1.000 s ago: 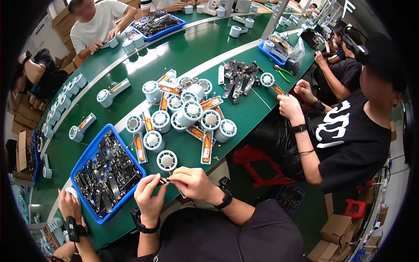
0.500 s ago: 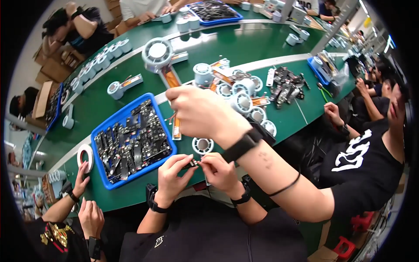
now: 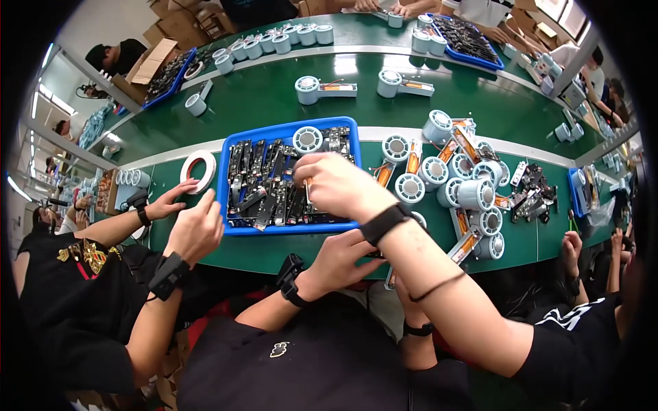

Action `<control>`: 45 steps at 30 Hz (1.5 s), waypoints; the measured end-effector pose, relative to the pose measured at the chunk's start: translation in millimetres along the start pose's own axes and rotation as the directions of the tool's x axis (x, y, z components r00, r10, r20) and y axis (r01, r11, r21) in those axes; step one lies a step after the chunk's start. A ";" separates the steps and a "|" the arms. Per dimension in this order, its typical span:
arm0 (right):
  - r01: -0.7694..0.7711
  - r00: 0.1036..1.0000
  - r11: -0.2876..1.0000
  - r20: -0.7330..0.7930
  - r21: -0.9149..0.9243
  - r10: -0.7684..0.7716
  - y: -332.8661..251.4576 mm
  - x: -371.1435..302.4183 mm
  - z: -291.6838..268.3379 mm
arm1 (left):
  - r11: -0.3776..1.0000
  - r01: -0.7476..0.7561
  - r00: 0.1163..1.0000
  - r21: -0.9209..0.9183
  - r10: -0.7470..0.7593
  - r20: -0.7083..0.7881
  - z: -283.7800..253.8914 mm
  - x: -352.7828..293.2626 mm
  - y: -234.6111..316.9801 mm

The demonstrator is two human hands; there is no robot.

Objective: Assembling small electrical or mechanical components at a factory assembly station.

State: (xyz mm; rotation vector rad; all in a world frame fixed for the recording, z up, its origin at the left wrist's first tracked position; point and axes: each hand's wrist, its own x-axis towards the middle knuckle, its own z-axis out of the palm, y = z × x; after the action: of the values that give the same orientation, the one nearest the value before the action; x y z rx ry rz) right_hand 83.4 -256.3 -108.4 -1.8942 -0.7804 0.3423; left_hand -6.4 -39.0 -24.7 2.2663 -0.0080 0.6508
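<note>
My left hand (image 3: 337, 262) is closed in a pinch at the table's near edge, in front of the blue tray (image 3: 288, 231). A small dark part (image 3: 374, 253) shows at its fingertips; its kind is hard to make out. A co-worker's forearm (image 3: 439, 288) crosses in from the right and hides the fingers of my right hand; only my right forearm (image 3: 419, 349) and its black wristband show. Above the tray, the co-worker's hand (image 3: 339, 185) grips a light-blue handheld fan (image 3: 308, 140). Many black circuit boards (image 3: 257, 171) fill the tray.
Light-blue fan units (image 3: 476, 195) are piled right of the tray, beside a heap of dark parts (image 3: 534, 195). A white tape roll (image 3: 198, 171) lies left, near another co-worker's hands (image 3: 195, 229). More fans (image 3: 327, 90) lie on the green table beyond a pale strip.
The view has swung to the right-hand side of the scene shifting tray and fans rightward. The co-worker's hand has brought the fan over the tray. My right hand has become hidden.
</note>
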 end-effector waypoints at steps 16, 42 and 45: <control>0.162 0.947 0.965 -0.306 0.207 -0.094 -65.0 33.8 -12.3 | 0.981 -0.151 0.971 -0.119 0.170 0.166 6.6 13.6 -2.7; 0.334 0.904 0.931 -0.229 -0.149 -0.361 -53.9 34.1 -18.6 | 0.981 -0.115 0.987 -0.156 0.131 0.095 19.7 20.0 6.1; 0.232 0.943 0.970 -0.226 -0.075 -0.243 -64.5 35.7 -18.1 | 0.980 -0.101 0.988 -0.171 0.119 0.096 19.7 14.3 12.0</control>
State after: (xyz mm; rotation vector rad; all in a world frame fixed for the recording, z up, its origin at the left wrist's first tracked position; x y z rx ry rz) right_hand 96.7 -228.0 -39.3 -1.8183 -0.8508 -0.0509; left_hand 12.5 -58.1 -21.5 2.1470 -0.2324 0.5652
